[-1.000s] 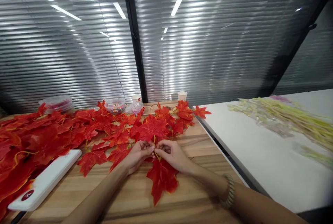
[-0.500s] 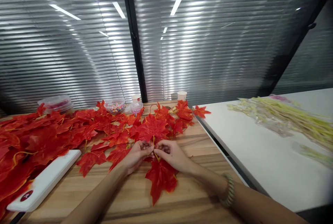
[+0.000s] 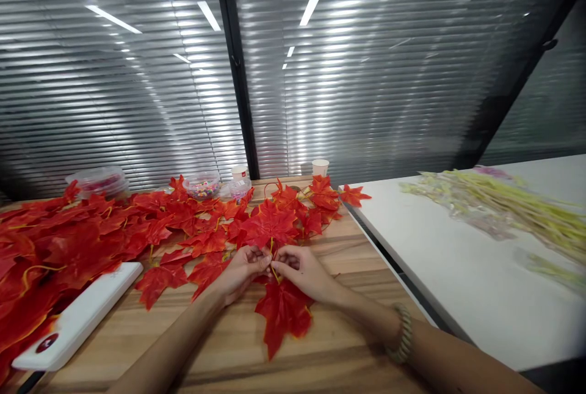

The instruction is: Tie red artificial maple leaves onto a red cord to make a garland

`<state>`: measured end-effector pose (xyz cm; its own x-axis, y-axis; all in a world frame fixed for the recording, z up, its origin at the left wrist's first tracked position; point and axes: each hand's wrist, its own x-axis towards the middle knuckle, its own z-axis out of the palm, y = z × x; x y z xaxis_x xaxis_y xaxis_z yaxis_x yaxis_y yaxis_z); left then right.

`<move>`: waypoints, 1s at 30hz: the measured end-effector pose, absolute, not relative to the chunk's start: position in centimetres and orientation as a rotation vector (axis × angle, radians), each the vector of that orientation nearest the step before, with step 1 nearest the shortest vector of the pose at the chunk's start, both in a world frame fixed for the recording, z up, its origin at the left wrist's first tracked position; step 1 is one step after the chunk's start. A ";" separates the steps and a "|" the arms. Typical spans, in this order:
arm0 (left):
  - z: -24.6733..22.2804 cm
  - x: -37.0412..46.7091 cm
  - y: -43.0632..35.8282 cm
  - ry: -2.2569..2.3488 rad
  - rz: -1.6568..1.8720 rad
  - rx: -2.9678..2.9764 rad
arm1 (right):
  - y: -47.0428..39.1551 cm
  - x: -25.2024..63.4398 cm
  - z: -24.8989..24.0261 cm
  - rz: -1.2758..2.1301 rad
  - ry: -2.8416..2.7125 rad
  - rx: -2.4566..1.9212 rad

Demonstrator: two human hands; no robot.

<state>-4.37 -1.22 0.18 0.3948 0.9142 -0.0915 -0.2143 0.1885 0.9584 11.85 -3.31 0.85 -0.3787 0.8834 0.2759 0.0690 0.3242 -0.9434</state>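
Where the yellow stem (image 3: pixel 271 247) runs between the two red maple leaves, the left hand (image 3: pixel 248 270) and the right hand (image 3: pixel 303 272) meet, fingertips nearly touching. On the left hand, thumb and index finger are pressed together at the stem, with the other fingers curled inward. On the right hand, thumb and bent index finger close on the stem from the opposite side; its remaining fingers are mostly hidden. The upper maple leaf (image 3: pixel 270 223) lies just beyond the fingertips, against the leaf garland. The lower maple leaf (image 3: pixel 284 316) points toward the wearer, above or on the wood-grain table (image 3: pixel 350 336); contact cannot be determined. A coiled band (image 3: pixel 403 334) encircles the right wrist. The white oblong device (image 3: pixel 85 314) is positioned left of the left forearm, partly beneath red leaves.
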 end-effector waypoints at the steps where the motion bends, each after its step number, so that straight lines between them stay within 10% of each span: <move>1: 0.2 -4.4 -1.2 0.815 0.931 1.083 | -3.3 11.8 0.8 1.161 -1.709 -0.865; 30: 0.0 -4.4 -1.1 0.813 0.924 1.102 | -3.4 11.9 0.9 1.115 -1.743 -0.886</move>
<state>-4.40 -1.12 0.03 0.3999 0.9124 -0.0871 -0.2030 0.1808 0.9623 11.88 -3.37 0.95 -0.3766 0.8816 0.2846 0.1111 0.3479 -0.9309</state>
